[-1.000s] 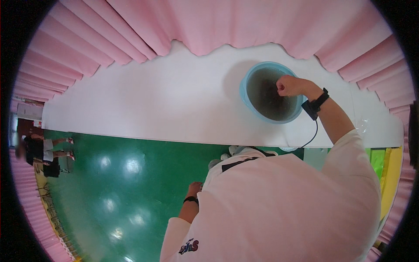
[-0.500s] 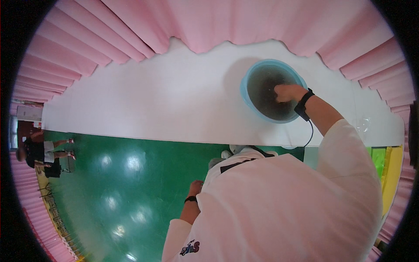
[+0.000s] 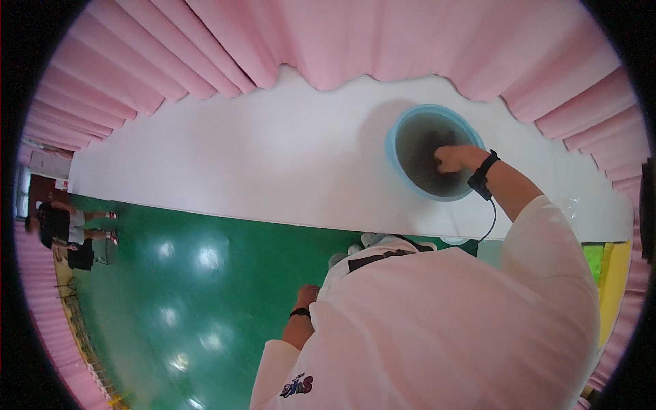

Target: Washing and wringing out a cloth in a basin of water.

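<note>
Blue plastic forms the round basin [image 3: 403, 130], which is set on the far right of the long white tabletop [image 3: 225, 171], just before the pleated pink curtain [image 3: 383, 41]. Its dark, seemingly wet inside is reached into from above by the right hand [image 3: 452, 158], whose grip is curled shut, though what is grasped, if anything, cannot be told. A black band [image 3: 484, 176] with a thin cable is worn at that wrist. The left hand [image 3: 307, 296] is hung low beside the body over the glossy green floor [image 3: 184, 287], loosely closed and grasping nothing visible. A pale pink shirt [image 3: 444, 328] fills the near view.
</note>
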`<state>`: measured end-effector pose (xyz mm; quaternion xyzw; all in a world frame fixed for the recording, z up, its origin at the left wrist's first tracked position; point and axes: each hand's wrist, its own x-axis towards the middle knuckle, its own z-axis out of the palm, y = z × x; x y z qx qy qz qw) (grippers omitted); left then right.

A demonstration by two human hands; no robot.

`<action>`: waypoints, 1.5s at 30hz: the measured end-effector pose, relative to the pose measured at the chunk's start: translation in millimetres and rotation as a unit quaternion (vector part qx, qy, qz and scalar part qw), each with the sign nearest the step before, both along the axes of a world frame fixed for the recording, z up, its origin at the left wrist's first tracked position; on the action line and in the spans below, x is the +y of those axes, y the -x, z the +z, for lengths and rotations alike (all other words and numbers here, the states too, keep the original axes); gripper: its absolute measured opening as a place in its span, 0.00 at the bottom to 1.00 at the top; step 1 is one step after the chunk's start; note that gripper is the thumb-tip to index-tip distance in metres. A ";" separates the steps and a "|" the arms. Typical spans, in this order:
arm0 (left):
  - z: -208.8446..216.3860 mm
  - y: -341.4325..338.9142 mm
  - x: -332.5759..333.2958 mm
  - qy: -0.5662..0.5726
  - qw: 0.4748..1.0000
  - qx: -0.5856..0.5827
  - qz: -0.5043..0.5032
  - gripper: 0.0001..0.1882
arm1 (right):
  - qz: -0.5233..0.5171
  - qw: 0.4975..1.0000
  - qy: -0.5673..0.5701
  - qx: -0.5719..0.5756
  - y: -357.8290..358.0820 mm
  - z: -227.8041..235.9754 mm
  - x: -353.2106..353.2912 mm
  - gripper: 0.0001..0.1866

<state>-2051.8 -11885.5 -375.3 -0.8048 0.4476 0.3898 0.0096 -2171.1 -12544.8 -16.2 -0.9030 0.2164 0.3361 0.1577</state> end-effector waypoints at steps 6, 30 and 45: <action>-32.4 -24.2 12.0 0.151 0.908 0.242 0.306 0.12 | -0.039 0.994 -0.063 -0.074 -6.3 46.7 -3.7 0.11; 376.5 -71.3 -329.6 0.382 0.881 0.277 0.037 0.16 | 0.100 0.902 0.103 -0.408 3.8 202.3 -9.6 0.10; 392.5 12.1 -546.4 0.466 0.864 0.184 0.049 0.46 | 0.181 0.869 -0.005 -0.460 6.4 168.0 -22.0 0.08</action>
